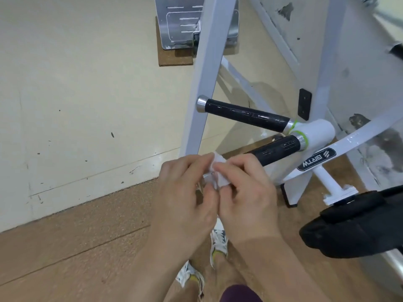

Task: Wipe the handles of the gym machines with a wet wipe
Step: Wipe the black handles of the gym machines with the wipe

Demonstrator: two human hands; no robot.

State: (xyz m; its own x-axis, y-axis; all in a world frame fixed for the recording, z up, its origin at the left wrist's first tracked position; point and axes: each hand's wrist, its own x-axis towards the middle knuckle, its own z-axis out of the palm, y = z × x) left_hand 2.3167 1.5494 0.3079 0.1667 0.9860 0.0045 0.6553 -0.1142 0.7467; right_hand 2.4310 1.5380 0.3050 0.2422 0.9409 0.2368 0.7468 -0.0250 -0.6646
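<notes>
Wet wipe (218, 171) pinched in both hands at the lower handle (275, 150).
From here I see the left hand (185, 192) and right hand (246, 192) each gripping it with curled fingertips (they hide the handle's near end, so contact is unclear); the upper handle (246, 115) sits apart above, by the white frame (207, 62).

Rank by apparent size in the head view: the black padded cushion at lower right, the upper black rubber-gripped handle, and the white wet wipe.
1. black padded cushion, close to the camera and cropped by the frame edge.
2. upper black rubber-gripped handle.
3. white wet wipe, only partly showing, so its full extent is unsure.
</notes>
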